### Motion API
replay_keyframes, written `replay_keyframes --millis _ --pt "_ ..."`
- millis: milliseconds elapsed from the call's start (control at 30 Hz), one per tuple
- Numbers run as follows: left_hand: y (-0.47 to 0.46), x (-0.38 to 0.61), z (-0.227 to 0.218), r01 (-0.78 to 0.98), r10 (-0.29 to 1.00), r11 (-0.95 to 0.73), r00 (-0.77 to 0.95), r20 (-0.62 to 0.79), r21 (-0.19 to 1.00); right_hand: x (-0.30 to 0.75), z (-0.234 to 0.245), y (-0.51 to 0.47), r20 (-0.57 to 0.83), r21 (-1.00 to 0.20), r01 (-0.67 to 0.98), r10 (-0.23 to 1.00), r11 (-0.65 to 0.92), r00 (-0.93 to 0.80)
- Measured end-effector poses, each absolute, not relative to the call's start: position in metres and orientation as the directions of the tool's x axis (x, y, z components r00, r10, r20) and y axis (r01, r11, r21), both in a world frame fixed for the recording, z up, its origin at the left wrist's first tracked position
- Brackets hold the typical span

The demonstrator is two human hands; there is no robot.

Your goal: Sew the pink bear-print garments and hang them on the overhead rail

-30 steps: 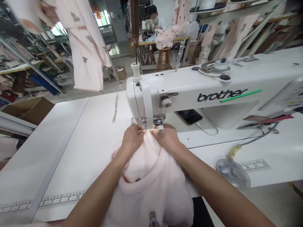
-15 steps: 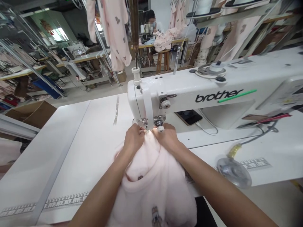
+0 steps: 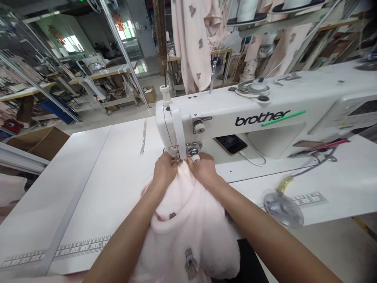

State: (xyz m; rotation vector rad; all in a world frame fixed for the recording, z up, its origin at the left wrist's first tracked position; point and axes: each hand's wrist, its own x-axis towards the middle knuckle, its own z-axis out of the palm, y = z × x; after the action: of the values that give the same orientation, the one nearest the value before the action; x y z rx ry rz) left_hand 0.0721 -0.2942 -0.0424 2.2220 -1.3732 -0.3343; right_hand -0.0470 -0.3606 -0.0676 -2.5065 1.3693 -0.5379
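At the presser foot (image 3: 173, 151), left hand (image 3: 166, 171) and right hand (image 3: 203, 169) seemingly pinch pink fleece (image 3: 188, 243); it trails back.

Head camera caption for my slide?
Left hand and right hand pinch pink fleece at the presser foot of a Brother sewing machine.

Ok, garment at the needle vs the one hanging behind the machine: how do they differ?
The garment at the needle is bunched up, pinched at the presser foot by the left hand and right hand. The hanging garment hangs long and loose behind the Brother sewing machine, touching neither hand. The first rests on the white table; the second is up in the air. Both are pale pink with small brown bear prints.
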Motion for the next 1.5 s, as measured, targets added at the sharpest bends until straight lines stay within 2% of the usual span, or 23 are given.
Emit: replay_keyframes --millis 433,633,733,833,933,1067,1133,1200,1267,1333,1367,1433,1500 --pt "-0.288 0.067 -0.043 -0.821 -0.897 -0.357 0.434 0.081 0.445 -0.049 -0.063 -0.357 0.207 -0.345 -0.762 -0.836 -0.548 0.508" --pt "-0.281 0.075 -0.039 -0.818 -0.915 -0.267 0.381 0.132 0.51 -0.05 -0.058 -0.349 0.253 -0.304 -0.757 -0.815 -0.578 0.521" --pt "-0.264 0.082 -0.005 -0.792 -0.856 -0.202 0.429 0.29 0.576 -0.052 -0.055 -0.347 0.263 -0.302 -0.735 -0.794 -0.607 0.548" --pt "-0.244 0.077 0.04 -0.743 -0.683 -0.025 0.502 0.531 0.669 -0.054 -0.052 -0.347 0.254 -0.343 -0.694 -0.774 -0.633 0.58" --pt "-0.243 0.059 0.068 -0.779 -0.618 0.157 0.402 0.675 0.608 -0.057 -0.048 -0.35 0.23 -0.415 -0.646 -0.761 -0.641 0.607" --pt "-0.263 0.044 0.069 -0.858 -0.542 0.17 0.33 0.773 0.486 -0.071 -0.043 -0.352 0.149 -0.568 -0.575 -0.761 -0.589 0.632" --pt "-0.263 0.045 0.065 -0.856 -0.527 0.194 0.321 0.787 0.479 -0.084 -0.039 -0.346 0.149 -0.603 -0.553 -0.762 -0.575 0.63" --pt "-0.251 0.052 0.063 -0.757 -0.606 0.239 0.372 0.703 0.608 -0.097 -0.031 -0.332 0.214 -0.588 -0.53 -0.749 -0.611 0.627" --pt "-0.23 0.061 0.061 -0.508 -0.762 0.242 0.428 0.486 0.827 -0.104 -0.02 -0.313 0.273 -0.608 -0.47 -0.724 -0.641 0.634" --pt "-0.207 0.068 0.056 -0.21 -0.88 0.162 0.41 0.238 0.964 -0.102 -0.006 -0.294 0.29 -0.72 -0.34 -0.707 -0.605 0.645" --pt "-0.198 0.071 0.052 -0.096 -0.911 0.111 0.388 0.14 0.989 -0.098 0.001 -0.287 0.272 -0.81 -0.247 -0.713 -0.532 0.646" --pt "-0.184 0.073 0.04 0.022 -0.932 0.022 0.363 0.012 1.0 -0.085 0.012 -0.277 0.203 -0.96 -0.001 -0.703 -0.279 0.682" --pt "-0.178 0.071 0.028 0.04 -0.935 -0.044 0.349 -0.055 0.998 -0.07 0.014 -0.274 0.155 -0.967 0.25 -0.651 0.054 0.743"
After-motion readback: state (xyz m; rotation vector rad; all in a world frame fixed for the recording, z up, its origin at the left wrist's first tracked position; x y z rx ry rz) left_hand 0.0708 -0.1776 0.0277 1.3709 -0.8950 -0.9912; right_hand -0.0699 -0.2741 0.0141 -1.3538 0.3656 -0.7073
